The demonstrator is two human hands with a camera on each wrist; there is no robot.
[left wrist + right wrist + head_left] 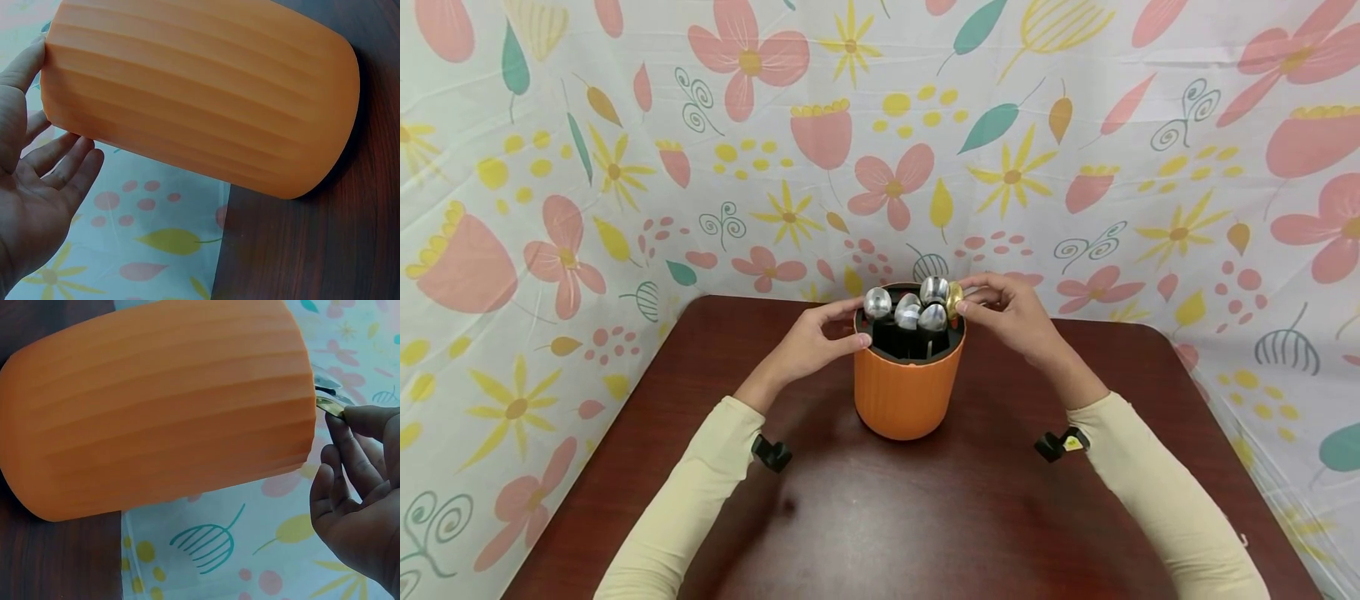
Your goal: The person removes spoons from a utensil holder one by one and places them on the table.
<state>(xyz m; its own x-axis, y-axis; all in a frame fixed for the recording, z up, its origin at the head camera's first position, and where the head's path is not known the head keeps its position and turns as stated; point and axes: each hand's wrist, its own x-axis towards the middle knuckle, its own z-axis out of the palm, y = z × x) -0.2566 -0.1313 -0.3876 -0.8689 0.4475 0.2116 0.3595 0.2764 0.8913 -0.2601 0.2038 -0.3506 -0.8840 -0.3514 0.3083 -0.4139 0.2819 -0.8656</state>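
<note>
An orange ribbed utensil holder (908, 396) with a black inner insert stands upright on the table. Several silver spoons (877, 303) stand in it, bowls up; their lower parts are hidden inside. At the holder's right rim, my right hand (1011, 317) pinches a gold spoon (955, 298) by its bowl between thumb and fingers. The right wrist view shows the gold spoon's edge (329, 406) at the holder's mouth. On the opposite side my left hand (805, 342) holds the rim, its thumb in front and its fingers behind. Those fingers (59, 164) touch the ribbed wall in the left wrist view.
The dark reddish-brown table (865, 517) carries the holder towards its far edge. A white cloth (647, 167) with a flower print hangs behind and beside the table. Each wrist wears a small black device, such as the left one (771, 452).
</note>
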